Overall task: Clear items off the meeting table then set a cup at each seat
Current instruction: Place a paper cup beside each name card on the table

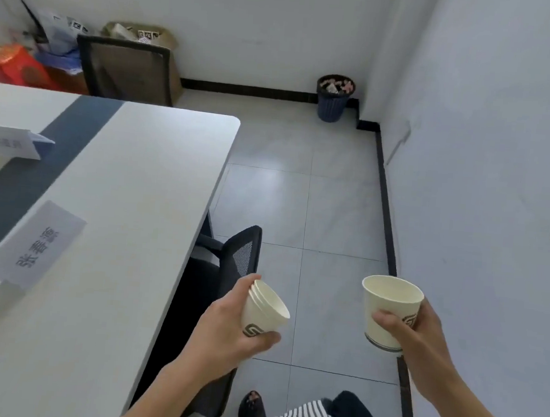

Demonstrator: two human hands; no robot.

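Paper cup stack [265, 308], perhaps three, sat tilted in your left hand [226, 332]; your right hand [411, 332] gripped a single cup [390, 311] upright.

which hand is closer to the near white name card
Left. The left hand, gripping stacked white paper cups, is right of the white name card; the right hand, gripping one paper cup, is farther right.
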